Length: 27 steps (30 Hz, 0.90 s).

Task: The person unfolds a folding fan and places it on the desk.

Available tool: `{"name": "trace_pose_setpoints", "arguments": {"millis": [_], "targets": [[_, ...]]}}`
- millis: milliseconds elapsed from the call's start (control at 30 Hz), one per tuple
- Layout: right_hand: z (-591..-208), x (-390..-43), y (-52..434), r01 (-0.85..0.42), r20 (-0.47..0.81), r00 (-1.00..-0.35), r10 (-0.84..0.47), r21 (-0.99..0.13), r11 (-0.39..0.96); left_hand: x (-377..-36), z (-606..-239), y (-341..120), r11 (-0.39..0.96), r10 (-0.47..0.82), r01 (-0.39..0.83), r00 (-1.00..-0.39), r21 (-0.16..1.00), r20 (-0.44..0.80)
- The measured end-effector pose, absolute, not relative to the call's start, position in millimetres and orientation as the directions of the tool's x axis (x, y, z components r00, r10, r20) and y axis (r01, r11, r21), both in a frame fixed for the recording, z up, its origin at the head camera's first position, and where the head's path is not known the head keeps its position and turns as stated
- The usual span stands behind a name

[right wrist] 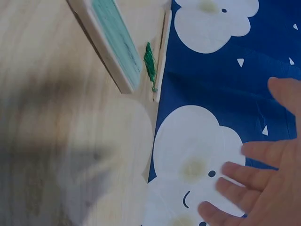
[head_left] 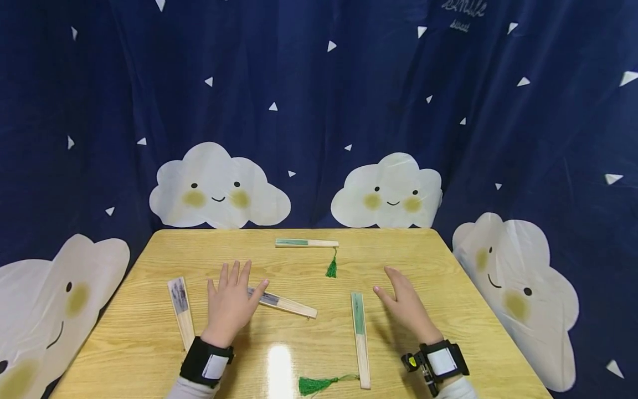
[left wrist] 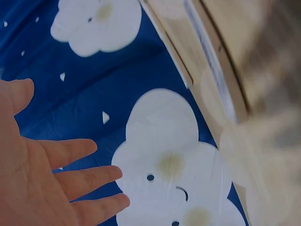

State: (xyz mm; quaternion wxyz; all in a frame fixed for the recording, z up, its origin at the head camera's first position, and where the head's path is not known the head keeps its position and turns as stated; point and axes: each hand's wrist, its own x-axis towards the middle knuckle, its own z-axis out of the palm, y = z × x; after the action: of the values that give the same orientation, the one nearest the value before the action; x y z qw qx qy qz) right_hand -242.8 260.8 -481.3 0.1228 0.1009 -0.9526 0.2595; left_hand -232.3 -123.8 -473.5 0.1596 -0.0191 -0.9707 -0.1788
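Note:
My left hand (head_left: 229, 305), fingers spread, is held over the table with nothing in it. It partly hides a folded fan with a dark grey-blue section (head_left: 286, 305). Left of that hand lies another such folded fan (head_left: 183, 313), its lower end near the wrist strap. My right hand (head_left: 406, 302) hovers with fingers extended, holding nothing. Just to its left is a folded green fan (head_left: 361, 338) with a green tassel (head_left: 316, 385). A second folded green fan (head_left: 306, 243) lies crosswise near the far edge, its tassel (head_left: 332, 269) hanging toward me.
The wooden table (head_left: 408, 249) has its far edge against a dark blue curtain (head_left: 299, 66) printed with white triangles. Smiling white clouds (head_left: 219, 183) stand around the back and sides. Black straps (head_left: 206, 360) circle both wrists.

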Motion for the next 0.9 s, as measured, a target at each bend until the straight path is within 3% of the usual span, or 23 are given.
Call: {"name": "trace_pose_setpoints", "arguments": {"millis": [200, 433, 700, 900], "targets": [[-498, -230, 248, -0.151, 0.196, -0.978, -0.073, -0.419, 0.895, -216, -487, -106, 0.946, 0.058, 0.163, -0.936, 0.28, 0.348], [-519, -221, 230, -0.103, 0.034, -0.995, -0.098, -0.37, 0.923, -197, -498, -82, 0.929, 0.113, 0.208, -0.947, 0.307, 0.301], [-532, -212, 207, -0.064, -0.005, -0.998, -0.068, -0.27, 0.961, -181, -505, -62, 0.904, 0.169, 0.253, -0.952, 0.346, 0.254], [-528, -213, 200, -0.014, -0.061, -0.998, -0.032, -0.278, 0.961, -174, -507, -53, 0.884, 0.185, 0.263, -0.956, 0.386, 0.228]]}}
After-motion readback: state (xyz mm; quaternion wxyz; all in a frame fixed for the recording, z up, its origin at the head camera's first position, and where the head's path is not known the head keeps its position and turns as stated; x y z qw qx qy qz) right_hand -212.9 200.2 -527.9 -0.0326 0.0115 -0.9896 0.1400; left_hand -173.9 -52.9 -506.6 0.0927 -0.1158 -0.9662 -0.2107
